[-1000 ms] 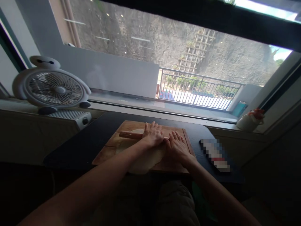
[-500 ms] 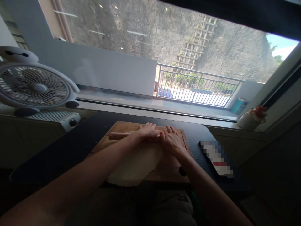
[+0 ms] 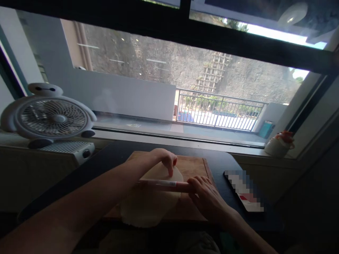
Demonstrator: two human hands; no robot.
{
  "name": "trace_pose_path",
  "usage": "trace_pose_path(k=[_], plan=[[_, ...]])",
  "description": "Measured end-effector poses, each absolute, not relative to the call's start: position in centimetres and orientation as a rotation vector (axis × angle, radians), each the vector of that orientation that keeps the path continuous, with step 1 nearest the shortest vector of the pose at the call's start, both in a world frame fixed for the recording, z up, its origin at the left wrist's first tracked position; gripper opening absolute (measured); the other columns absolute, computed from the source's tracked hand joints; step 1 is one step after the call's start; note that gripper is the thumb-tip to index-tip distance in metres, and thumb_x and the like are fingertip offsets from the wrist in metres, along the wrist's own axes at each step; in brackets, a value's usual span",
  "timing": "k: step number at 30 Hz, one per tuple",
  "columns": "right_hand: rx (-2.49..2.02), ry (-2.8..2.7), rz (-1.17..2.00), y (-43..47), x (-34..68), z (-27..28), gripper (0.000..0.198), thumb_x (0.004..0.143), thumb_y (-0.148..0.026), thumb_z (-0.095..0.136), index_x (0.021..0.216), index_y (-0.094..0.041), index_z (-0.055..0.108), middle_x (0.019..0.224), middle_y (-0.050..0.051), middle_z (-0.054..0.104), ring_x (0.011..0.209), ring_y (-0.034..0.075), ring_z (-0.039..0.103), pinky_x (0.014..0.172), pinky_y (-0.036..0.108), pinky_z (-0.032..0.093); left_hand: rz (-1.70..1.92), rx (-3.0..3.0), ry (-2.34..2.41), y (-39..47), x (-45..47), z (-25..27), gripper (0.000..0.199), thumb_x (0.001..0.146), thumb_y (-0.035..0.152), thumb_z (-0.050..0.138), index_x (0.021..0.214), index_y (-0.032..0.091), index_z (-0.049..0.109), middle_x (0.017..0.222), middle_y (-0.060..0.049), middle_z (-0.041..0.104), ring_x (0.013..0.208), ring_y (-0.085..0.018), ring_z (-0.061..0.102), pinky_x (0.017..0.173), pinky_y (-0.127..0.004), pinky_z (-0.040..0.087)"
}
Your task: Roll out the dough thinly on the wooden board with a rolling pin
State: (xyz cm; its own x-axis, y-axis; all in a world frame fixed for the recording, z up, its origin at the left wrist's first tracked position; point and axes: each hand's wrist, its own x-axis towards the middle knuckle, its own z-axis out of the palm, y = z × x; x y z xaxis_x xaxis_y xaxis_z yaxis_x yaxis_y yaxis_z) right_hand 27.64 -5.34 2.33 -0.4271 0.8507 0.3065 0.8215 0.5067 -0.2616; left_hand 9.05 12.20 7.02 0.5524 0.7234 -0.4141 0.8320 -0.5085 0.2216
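A pale sheet of rolled dough (image 3: 148, 208) lies on a wooden board (image 3: 192, 165), its near end hanging over the board's front edge. Across the dough rests a rolling pin (image 3: 161, 185); my left forearm covers its left end. My right hand (image 3: 205, 190) is closed around the pin's right end. Beyond the pin, my left hand (image 3: 168, 160) is bent down at the far edge of the dough, thumb on top and fingers curled at the rim, seeming to pinch it. Part of that grip is hidden.
The board sits on a dark table (image 3: 106, 157). Right of it lies a phone (image 3: 245, 192) with a blurred screen. A white fan (image 3: 58, 118) stands at the left on a heater (image 3: 71, 150). A white pot (image 3: 279, 146) is on the windowsill at the right.
The rolling pin has come nearer to me, from the board's far side onto the middle of the dough. My left hand has left the pin for the dough's far edge. The view has tilted up.
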Motion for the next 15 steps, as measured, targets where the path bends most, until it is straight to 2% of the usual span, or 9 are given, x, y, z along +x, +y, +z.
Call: trace_pose_path(k=[3,5,10,15], plan=[[-1.39,-2.347,0.164,-5.8,28.3,2.1,0.024,0.085,-0.018,0.051,0.107,-0.026,0.053,0.104,0.004,0.058,0.096,0.02,0.051,0.089,0.034,0.04,-0.402,2.347,1.225,13.7,9.8,6.7,0.035,0.042,0.034,0.077,0.072,0.021,0.067,0.079,-0.001,0.067,0.075,-0.021,0.059,0.067,-0.031,0.048],[-1.363,-2.367,0.225,-5.7,28.6,1.8,0.027,0.085,-0.018,0.051,0.111,-0.027,0.052,0.106,0.004,0.058,0.097,0.02,0.051,0.09,0.033,0.04,-0.336,2.324,1.211,14.5,9.6,6.4,0.028,0.05,0.035,0.072,0.074,0.021,0.066,0.078,0.001,0.066,0.074,-0.018,0.059,0.065,-0.027,0.047],[-1.32,-2.347,0.306,-4.5,28.9,0.6,0.028,0.084,-0.018,0.054,0.111,-0.025,0.052,0.108,0.004,0.058,0.1,0.019,0.05,0.092,0.032,0.039,-0.107,2.273,1.423,16.3,6.3,5.3,0.033,0.064,0.04,0.06,0.089,0.019,0.063,0.091,-0.003,0.066,0.079,-0.017,0.058,0.063,-0.024,0.045],[-1.353,-2.31,0.316,-2.2,29.6,0.8,0.022,0.088,-0.022,0.051,0.109,-0.023,0.055,0.106,0.005,0.058,0.099,0.018,0.051,0.089,0.03,0.04,-0.195,2.2,1.533,16.6,2.9,6.1,0.029,0.061,0.037,0.062,0.083,0.019,0.067,0.083,-0.004,0.069,0.073,-0.019,0.061,0.064,-0.026,0.046]])
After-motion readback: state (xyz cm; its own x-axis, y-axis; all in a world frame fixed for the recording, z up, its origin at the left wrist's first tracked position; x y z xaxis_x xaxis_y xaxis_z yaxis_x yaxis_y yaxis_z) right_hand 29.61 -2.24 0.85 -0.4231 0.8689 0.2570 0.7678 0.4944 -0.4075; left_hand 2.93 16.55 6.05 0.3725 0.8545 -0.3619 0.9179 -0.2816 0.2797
